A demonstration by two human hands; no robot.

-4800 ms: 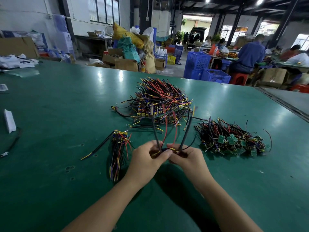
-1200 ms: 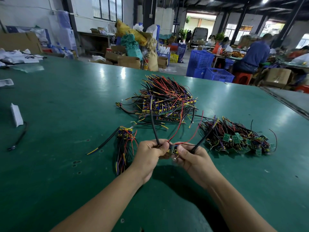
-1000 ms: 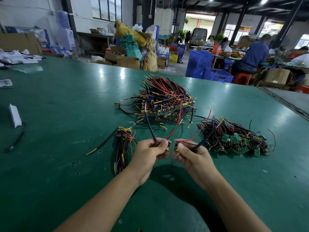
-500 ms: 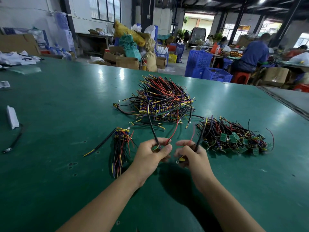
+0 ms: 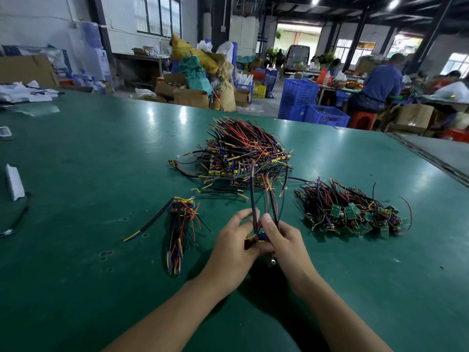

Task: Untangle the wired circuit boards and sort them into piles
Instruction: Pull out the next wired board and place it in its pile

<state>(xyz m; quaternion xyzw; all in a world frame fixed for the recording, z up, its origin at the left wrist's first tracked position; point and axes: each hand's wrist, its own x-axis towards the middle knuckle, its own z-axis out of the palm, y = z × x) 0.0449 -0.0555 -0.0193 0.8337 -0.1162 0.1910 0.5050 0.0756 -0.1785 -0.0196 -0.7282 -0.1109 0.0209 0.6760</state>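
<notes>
1. Nearer than the tangled heap (image 5: 247,153), head view: the left hand (image 5: 236,240) and right hand (image 5: 284,240) meet, touching, over the green table (image 5: 76,174).
2. Both hands grip one wired board (image 5: 261,236) with curled fingers. Its black and red wires rise toward the tangled heap.
3. Left of the tangled heap and nearer the person: a small bundle (image 5: 181,224) lies flat, wires roughly parallel.
4. Right of the tangled heap, set apart: a green-board pile (image 5: 355,212).

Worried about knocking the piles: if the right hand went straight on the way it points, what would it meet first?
The left hand, close against the right hand around the wired board both hold. Past that, probably the big tangled pile, though depth is unclear.
</notes>
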